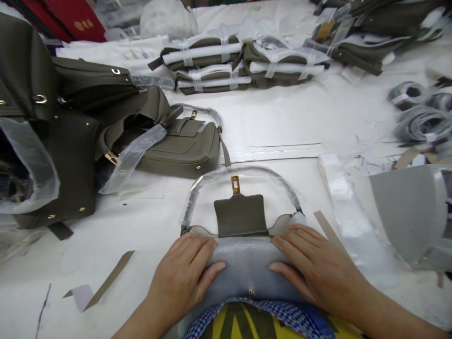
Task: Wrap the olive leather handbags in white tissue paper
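In front of me an olive handbag lies against my body, its near panel (247, 263) under a cloudy bluish-grey film. Over the left end of the bag's upper edge my left hand (185, 266) curls its fingers, thumb on the panel. My right hand (307, 263) grips the right end likewise, so both are closed on the bag. Between them the olive flap (241, 215) stands out away from me, with a gold clasp (235, 184) at its tip. Beyond it arches the handle (247, 172), wrapped in clear plastic. A small metal fitting (251, 292) shows low on the panel.
More olive handbags (180, 146) crowd the left side. Several bundles (212, 59) strapped with clear film lie at the back. Plastic strips (341, 202), a grey machine-like object (406, 212) and rolled coils (423, 122) are on the right. A folded strip (109, 278) lies front left.
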Tool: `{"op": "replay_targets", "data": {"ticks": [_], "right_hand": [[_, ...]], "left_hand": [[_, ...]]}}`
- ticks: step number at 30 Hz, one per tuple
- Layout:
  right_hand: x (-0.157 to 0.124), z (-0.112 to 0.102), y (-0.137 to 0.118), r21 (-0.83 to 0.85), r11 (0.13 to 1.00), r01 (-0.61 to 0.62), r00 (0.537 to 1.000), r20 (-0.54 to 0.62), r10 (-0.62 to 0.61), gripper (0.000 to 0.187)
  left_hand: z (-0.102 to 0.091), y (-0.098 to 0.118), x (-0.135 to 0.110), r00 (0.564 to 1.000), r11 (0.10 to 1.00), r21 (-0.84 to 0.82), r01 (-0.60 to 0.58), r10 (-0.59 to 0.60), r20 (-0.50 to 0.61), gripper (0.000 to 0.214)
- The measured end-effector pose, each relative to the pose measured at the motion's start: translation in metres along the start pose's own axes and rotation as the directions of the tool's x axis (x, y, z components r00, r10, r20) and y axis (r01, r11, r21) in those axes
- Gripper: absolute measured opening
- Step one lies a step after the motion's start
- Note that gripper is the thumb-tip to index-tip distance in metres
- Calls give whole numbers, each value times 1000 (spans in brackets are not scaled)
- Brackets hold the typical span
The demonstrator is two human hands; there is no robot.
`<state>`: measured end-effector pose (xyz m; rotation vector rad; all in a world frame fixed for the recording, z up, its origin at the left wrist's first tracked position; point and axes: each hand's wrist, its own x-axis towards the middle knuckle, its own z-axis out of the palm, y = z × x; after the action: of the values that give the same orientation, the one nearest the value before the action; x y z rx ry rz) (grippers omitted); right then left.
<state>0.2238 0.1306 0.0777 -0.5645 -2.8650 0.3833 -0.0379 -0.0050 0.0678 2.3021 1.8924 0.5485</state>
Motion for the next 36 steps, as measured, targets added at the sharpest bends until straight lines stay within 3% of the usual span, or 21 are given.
{"op": "replay_targets", "data": {"ticks": [3, 6, 13, 17, 22, 30, 33, 36], "right_hand": [[8, 9, 6, -57, 998, -23, 998, 62, 26, 37], [14, 17, 10, -74, 997, -16, 996, 90, 22, 36], [8, 30, 8, -48, 999, 0, 996, -84, -4, 28], [6, 36, 7, -65, 998, 25, 999, -23, -26, 33], [6, 35, 4, -89, 996, -20, 999, 23, 22, 43], [12, 0, -8, -1, 994, -113, 978, 179, 111, 32], [19, 0, -3, -8, 994, -110, 962, 251, 109, 27], [22, 8, 4, -18, 997, -73, 965, 251, 76, 30]], "left_hand": [[10, -4, 7, 996, 998, 46, 51, -55, 77, 31], [20, -7, 13, 991, 998, 55, 22, -29, 133, 34], [32, -5, 0, 997, 998, 55, -19, 15, 75, 38], [37, 0, -4, 992, 996, 66, -55, 47, 116, 36], [32, 10, 5, 989, 998, 64, 26, -35, 143, 56], [2, 16, 15, 953, 988, -44, 148, -131, 273, 38], [4, 11, 15, 940, 989, -36, 146, -128, 316, 36], [11, 6, 13, 951, 992, 19, 121, -122, 285, 37]]}}
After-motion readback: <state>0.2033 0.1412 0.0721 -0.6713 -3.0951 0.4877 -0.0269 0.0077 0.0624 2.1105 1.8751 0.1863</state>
